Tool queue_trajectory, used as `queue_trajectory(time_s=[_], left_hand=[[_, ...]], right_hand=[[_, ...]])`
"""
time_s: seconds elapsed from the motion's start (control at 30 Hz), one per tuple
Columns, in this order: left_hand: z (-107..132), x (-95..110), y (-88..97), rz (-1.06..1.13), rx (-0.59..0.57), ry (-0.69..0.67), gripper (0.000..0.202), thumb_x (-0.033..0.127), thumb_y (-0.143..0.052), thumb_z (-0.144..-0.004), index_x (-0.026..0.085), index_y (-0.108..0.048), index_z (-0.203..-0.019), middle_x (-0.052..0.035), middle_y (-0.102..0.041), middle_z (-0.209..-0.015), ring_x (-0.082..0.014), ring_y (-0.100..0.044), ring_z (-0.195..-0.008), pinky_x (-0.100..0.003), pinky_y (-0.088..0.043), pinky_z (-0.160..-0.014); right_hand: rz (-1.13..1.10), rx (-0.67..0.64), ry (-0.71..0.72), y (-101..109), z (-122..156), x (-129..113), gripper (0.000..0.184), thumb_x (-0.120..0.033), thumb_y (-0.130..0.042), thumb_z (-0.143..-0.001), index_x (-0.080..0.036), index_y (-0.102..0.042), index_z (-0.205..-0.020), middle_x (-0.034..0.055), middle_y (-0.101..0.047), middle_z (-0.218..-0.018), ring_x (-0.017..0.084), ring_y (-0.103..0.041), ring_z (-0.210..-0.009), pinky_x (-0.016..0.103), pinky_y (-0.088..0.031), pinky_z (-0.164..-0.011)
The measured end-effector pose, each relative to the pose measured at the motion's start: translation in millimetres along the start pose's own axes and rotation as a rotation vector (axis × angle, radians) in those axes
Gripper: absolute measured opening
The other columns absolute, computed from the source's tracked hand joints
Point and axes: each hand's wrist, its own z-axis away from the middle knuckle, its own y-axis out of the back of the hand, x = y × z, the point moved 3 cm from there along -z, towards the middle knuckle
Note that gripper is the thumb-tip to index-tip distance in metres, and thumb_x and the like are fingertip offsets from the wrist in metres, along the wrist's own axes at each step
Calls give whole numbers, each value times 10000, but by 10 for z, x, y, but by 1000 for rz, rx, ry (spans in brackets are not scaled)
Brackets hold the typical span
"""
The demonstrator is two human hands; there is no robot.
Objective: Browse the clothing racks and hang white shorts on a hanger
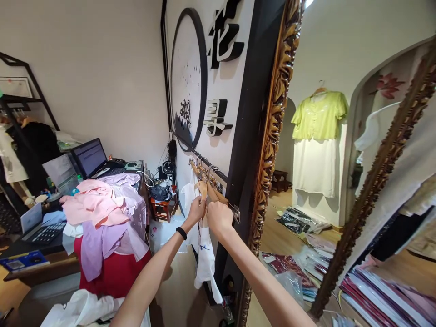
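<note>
Both hands together near the near end of the wall-side clothes rail [221, 174], just below it. Left hand [196, 210], with black wristband [181, 233], is closed, fingers gripping a wooden hanger [200, 188]. Right hand [220, 219] is curled into a fist right beside the left; its contents are hidden, so what it grips cannot be told. White garment [205, 267] with blue embroidery hangs directly beneath the hands; its attachment point is hidden by them. More hangers crowd the rail's near end. Right of the rail: carved mirror frame [277, 104]; in the glass, a lime-green short-sleeved top [320, 117] above a white skirt [315, 165]. Left side: monitor [90, 158] toward the far edge of the dark surface [13, 247], laptop [47, 232] nearer its front edge. Pink garment [97, 204] lies heaped over lilac garment [91, 247], whose lower part drapes against red cloth [117, 274].
</note>
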Motion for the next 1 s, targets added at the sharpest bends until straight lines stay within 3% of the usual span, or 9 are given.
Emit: queue_trajectory(time_s=[0.1,0.2,0.27,0.37,0.53,0.7,0.83,1.0], left_hand=[[-29,-48,62,21,-42,-36,257,331,-422,-942,156,-550,-804,-14,-600,-664,-148,-569,-643,-249,-401,-638],[-49,-69,81,45,-82,-51,259,341,-408,-936,165,-543,-802,3,-575,-638,-148,-568,-624,-252,-397,-634],[-48,-68,82,54,-86,-57,264,347,-408,-930,171,-534,-779,7,-566,-631,-147,-561,-613,-255,-394,-634],[-30,-46,85,60,-74,-55,275,372,-412,-928,173,-535,-782,7,-565,-631,-147,-553,-600,-257,-385,-621],[-11,5,117,37,-76,-25,269,360,-426,-924,176,-521,-754,14,-558,-609,-142,-546,-575,-254,-381,-619],[-7,54,179,43,-96,0,266,367,-425,-920,181,-521,-755,23,-546,-598,-142,-544,-560,-249,-382,-595],[-11,104,252,27,-129,27,263,366,-436,-916,181,-514,-746,26,-552,-595,-126,-512,-499,-250,-384,-580],[-26,159,337,19,-148,50,230,306,-437,-909,171,-535,-751,27,-546,-582,-115,-509,-488,-240,-381,-559]], right_hand=[[130,34,-85,-82,-46,-57,379,-8,-373,-913,28,-670,-1146,288,-680,-1022,351,-677,-1023,405,-521,-802],[157,102,-176,-146,-91,-55,453,-44,-353,-945,97,-490,-1354,327,-660,-1043,315,-691,-990,358,-525,-779],[142,138,-210,-188,-112,-36,462,-63,-338,-958,89,-464,-1375,340,-639,-1090,299,-698,-972,316,-526,-723],[142,184,-214,-248,-131,-10,432,-62,-307,-961,57,-525,-1314,314,-637,-1087,276,-713,-913,293,-524,-671],[161,197,-192,-289,-138,24,388,-8,-295,-934,6,-626,-1134,244,-672,-974,268,-715,-923,305,-537,-726],[166,102,-167,-191,-79,67,360,19,-333,-910,-23,-640,-1093,219,-675,-977,260,-720,-929,276,-540,-696],[193,15,-106,-110,-18,66,359,42,-339,-896,-51,-681,-954,185,-682,-916,268,-713,-965,287,-543,-733],[243,77,-65,20,47,77,357,59,-353,-881,-49,-684,-961,188,-679,-933,253,-723,-909,259,-531,-689]])
